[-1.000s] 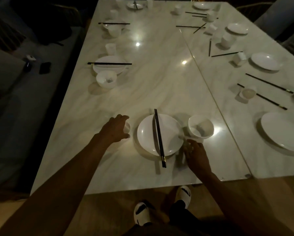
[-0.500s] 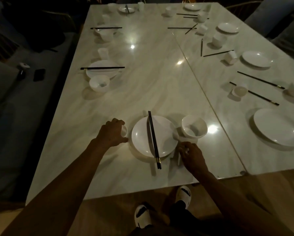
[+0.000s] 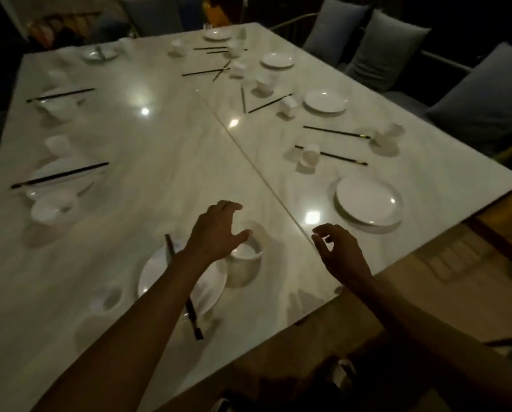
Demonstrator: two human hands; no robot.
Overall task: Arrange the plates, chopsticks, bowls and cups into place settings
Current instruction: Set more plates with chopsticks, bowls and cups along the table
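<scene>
The near setting has a white plate (image 3: 214,283) with a pair of black chopsticks (image 3: 193,318) laid across it. A white bowl (image 3: 248,254) stands to its right and a blurred white cup (image 3: 110,297) to its left. My left hand (image 3: 216,230) hovers over the bowl's left rim with fingers spread and holds nothing; its forearm crosses the plate. My right hand (image 3: 340,251) hangs above the table's near right edge, fingers loosely curled, empty. A lone plate (image 3: 369,200) lies beyond it on the right.
On the right half lie loose chopsticks (image 3: 332,156), a tipped cup (image 3: 309,154), a bowl (image 3: 386,135) and more plates. The left side holds a plate with chopsticks (image 3: 61,173), a bowl (image 3: 51,208) and a cup (image 3: 57,144). Cushioned chairs (image 3: 480,102) line the right.
My left hand let go of the cup and swung right over the bowl. My right hand lifted off the table and moved right. The view turned to the right.
</scene>
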